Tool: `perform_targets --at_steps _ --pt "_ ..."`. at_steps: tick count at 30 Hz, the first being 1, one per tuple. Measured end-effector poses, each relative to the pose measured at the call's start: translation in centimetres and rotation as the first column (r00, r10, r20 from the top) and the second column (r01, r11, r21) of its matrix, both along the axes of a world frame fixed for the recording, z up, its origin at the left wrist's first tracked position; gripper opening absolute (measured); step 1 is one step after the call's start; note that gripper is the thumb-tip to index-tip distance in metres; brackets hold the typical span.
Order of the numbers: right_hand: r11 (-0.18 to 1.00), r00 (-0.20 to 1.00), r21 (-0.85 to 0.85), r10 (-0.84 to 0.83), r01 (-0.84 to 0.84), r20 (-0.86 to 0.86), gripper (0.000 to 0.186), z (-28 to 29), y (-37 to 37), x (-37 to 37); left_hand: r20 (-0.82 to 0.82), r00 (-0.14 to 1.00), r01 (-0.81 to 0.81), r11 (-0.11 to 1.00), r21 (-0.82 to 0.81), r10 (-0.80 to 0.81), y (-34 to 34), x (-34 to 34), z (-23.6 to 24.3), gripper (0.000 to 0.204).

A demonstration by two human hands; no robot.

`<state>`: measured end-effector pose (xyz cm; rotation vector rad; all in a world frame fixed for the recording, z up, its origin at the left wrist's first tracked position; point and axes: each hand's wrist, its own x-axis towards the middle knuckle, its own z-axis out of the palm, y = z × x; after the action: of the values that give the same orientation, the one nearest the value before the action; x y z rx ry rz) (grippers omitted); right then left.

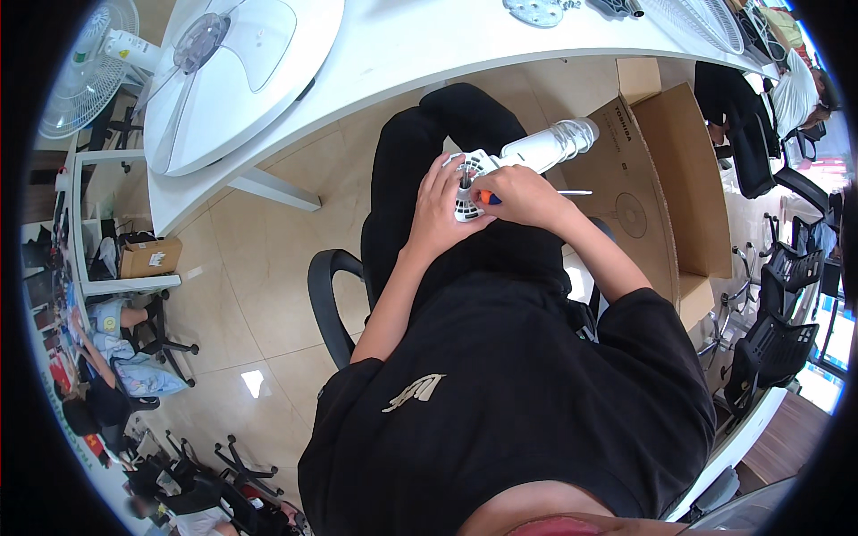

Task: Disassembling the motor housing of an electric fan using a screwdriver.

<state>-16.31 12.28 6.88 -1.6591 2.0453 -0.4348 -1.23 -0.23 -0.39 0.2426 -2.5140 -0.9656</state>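
Left hand: fingers and thumb gripped the rim of the white slotted housing.
Housing: sat between those fingers, over the lap.
Right hand: closed around an orange-and-blue screwdriver, knuckles just beside the housing's face.

Big dark lettering is running along the cardboard box, ngl, with small print sitting below. A yellow-and-white sticker is showing on the standing fan's housing, plus green letters are curving along the left edge, too warped for me.
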Motion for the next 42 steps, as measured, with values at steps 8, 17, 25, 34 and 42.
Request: perform_targets --at_steps 8,17,25,34,42 --pt "0.985 0.992 -0.173 0.018 0.004 0.122 0.016 1.3 0.4 -1.5 -0.028 1.000 0.004 1.000 0.007 -0.003 0.0 -0.3 -0.2 0.080" --pt "0.646 0.866 -0.621 -0.131 0.443 0.482 0.009 6.7 1.0 -1.3 -0.033 0.999 0.002 1.000 0.011 -0.002 0.0 0.0 0.3 0.077" --pt "0.595 0.819 -0.601 -0.183 0.533 0.545 0.012 3.9 -0.8 0.3 -0.032 1.000 0.000 1.000 -0.004 0.000 -0.1 0.0 0.1 0.080" --pt "0.566 0.854 -0.656 -0.195 0.499 0.482 0.012 3.1 -1.5 0.3 -0.032 0.999 -0.001 1.000 0.002 0.001 -0.1 0.0 -0.1 0.081" --pt "0.576 0.866 -0.663 -0.182 0.478 0.466 0.013 2.7 -1.6 0.4 -0.026 1.000 -0.001 1.000 -0.009 0.001 -0.1 0.0 -0.1 0.081"
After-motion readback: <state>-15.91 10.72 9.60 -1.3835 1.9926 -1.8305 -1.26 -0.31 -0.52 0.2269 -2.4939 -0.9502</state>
